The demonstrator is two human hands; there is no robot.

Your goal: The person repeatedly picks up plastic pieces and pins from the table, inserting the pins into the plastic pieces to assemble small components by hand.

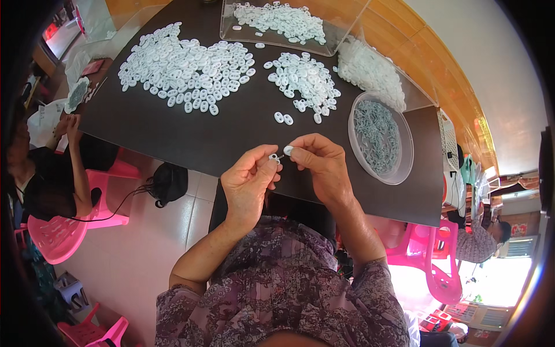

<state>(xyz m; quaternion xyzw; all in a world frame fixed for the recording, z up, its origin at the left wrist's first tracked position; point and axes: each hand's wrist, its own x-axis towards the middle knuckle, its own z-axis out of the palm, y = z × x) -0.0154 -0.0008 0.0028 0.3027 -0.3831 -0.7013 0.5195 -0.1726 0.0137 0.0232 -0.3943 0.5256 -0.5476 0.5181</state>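
Observation:
Near the front edge of the dark table, my left hand (pixel 245 188) pinches a small white plastic piece (pixel 274 157) with a dark hole in it. My right hand (pixel 325 170) grips another white oval piece (pixel 288 150) between thumb and fingers. The two pieces are close together, with a thin metallic bit showing in the narrow gap. Just beyond my hands lie two loose white oval pieces (pixel 283 118), side by side. To the right of my right hand stands a round clear tub (pixel 403 168) full of small grey screw-like parts (pixel 376 136).
A large pile of white oval pieces (pixel 185 66) covers the far left, a smaller pile (pixel 306 81) the middle. Clear boxes (pixel 272 43) of white parts stand at the back. Pink chairs (pixel 58 240) flank the table; another person (pixel 52 179) sits at left.

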